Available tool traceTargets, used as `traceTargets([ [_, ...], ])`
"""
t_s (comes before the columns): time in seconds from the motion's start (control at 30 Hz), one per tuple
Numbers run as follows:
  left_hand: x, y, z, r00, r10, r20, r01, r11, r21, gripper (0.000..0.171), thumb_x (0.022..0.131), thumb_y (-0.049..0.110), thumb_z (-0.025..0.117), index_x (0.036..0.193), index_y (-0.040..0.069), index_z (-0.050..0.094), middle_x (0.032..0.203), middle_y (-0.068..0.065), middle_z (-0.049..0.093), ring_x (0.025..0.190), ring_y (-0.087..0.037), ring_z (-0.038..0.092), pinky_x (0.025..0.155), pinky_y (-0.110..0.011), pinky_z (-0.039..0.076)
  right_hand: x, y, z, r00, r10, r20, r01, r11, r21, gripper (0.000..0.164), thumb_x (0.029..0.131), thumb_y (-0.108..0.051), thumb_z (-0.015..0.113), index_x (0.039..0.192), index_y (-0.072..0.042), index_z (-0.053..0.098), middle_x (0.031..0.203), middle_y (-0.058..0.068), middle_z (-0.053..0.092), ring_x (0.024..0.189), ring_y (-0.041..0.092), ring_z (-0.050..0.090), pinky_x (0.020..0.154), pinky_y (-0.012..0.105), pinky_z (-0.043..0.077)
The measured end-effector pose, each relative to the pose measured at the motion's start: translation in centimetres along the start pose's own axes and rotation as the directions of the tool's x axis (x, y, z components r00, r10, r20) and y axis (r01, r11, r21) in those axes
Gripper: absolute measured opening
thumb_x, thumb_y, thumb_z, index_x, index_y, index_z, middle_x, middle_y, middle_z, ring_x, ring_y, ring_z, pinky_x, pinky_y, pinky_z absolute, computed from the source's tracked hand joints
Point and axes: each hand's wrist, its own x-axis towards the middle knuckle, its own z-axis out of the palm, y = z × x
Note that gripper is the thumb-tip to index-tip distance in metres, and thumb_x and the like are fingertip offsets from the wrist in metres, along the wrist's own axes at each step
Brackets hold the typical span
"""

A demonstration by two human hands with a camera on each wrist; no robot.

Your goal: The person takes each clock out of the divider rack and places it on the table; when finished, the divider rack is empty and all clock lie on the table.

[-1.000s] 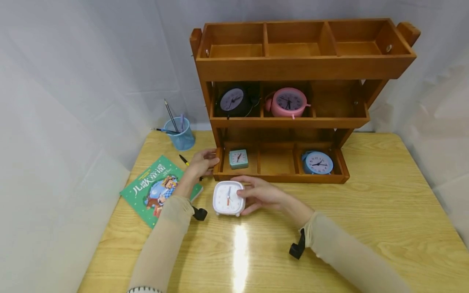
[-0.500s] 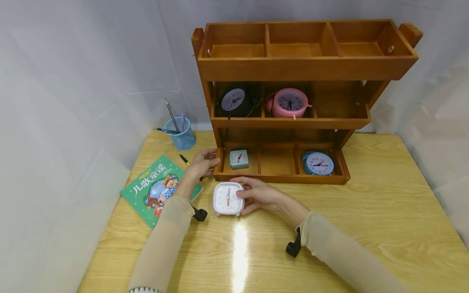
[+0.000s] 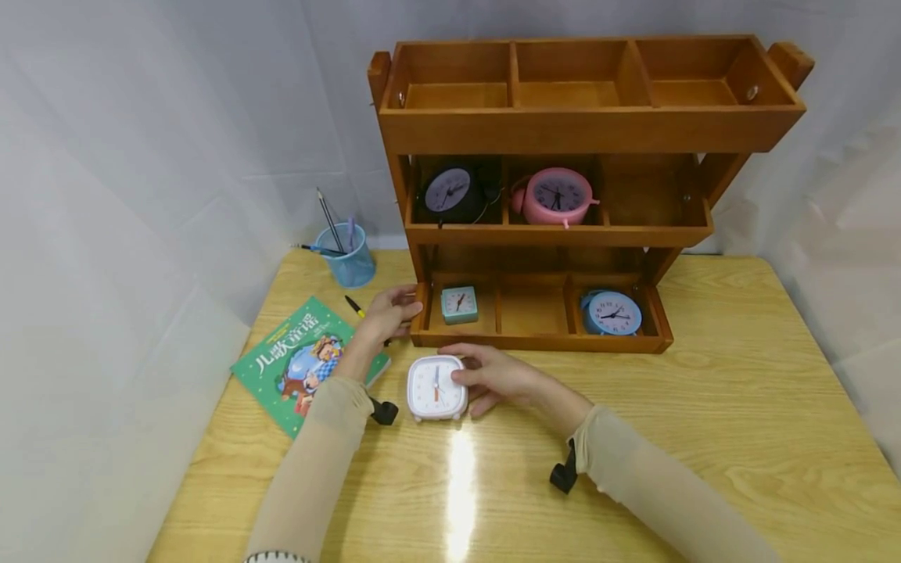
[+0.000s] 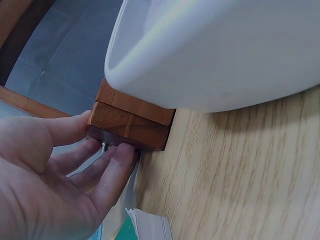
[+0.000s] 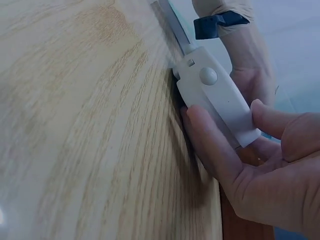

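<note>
My right hand [image 3: 496, 381] holds a white alarm clock [image 3: 431, 389] by its right side, thumb on the front and fingers behind. In the right wrist view the clock's side [image 5: 218, 97] sits between thumb and fingers, close above the tabletop. A brown wooden rack [image 3: 542, 342] stands behind it. My left hand [image 3: 385, 319] grips the left end of the rack's lowest tier; in the left wrist view, thumb and fingers bear on the wooden corner [image 4: 130, 122]. A mint square clock [image 3: 459, 305] and a round blue clock [image 3: 613, 313] sit in that tier's outer compartments.
The middle tier bears a black clock [image 3: 448, 192] and a pink clock [image 3: 558, 195]. A green book [image 3: 296, 360] lies left, partly under my left forearm. A yellow-and-black pen [image 3: 354, 306] and a blue pen cup [image 3: 352, 266] are near the rack's left side.
The white alarm clock has shifted slightly toward me and a little left, along with my right hand. My left hand stays on the rack's end.
</note>
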Motion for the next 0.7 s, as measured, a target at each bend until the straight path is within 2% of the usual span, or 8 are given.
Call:
traceTargets([
  [0.23,-0.10,-0.05,0.01,1.000,0.011,-0.005,-0.011,1.000,0.009,0.056,0.108,0.017,0.059,0.161,0.013,0.042,0.162,-0.018,0.047,0.143,-0.038,0.054,0.113,-0.055,0.051,-0.24,-0.43,0.38,0.998,-0.030,-0.062,0.020,0.989,-0.150,0.056,0.108,-0.015,0.061,0.161,-0.016,0.042,0.120,0.016,0.060,0.075,0.023,0.071,0.055,0.030,0.059],
  [0.43,-0.01,-0.16,0.00,1.000,0.011,0.001,-0.011,1.000,0.014,0.056,0.109,0.018,0.058,0.162,0.013,0.042,0.163,-0.018,0.046,0.144,-0.037,0.053,0.114,-0.055,0.050,-0.29,-0.42,0.55,0.991,-0.053,-0.119,0.022,0.970,-0.244,0.058,0.106,-0.015,0.064,0.160,-0.019,0.045,0.126,0.018,0.059,0.078,0.025,0.073,0.054,0.033,0.059],
  [0.53,0.03,-0.16,0.03,1.000,0.011,-0.002,-0.011,1.000,0.015,0.055,0.109,0.018,0.058,0.162,0.013,0.042,0.162,-0.018,0.047,0.143,-0.037,0.054,0.113,-0.055,0.051,-0.24,-0.36,0.63,0.986,-0.090,-0.142,0.041,0.948,-0.317,0.057,0.105,-0.015,0.066,0.158,-0.017,0.047,0.126,0.019,0.061,0.077,0.022,0.072,0.052,0.033,0.058],
  [0.7,0.00,-0.07,0.06,1.000,0.010,-0.003,-0.010,1.000,0.011,0.055,0.109,0.018,0.058,0.161,0.013,0.042,0.162,-0.018,0.047,0.143,-0.037,0.054,0.112,-0.055,0.052,-0.30,-0.05,0.67,0.973,-0.183,-0.143,0.104,0.894,-0.435,0.052,0.104,-0.015,0.067,0.154,-0.011,0.053,0.130,0.019,0.062,0.065,0.019,0.058,0.053,0.029,0.053],
])
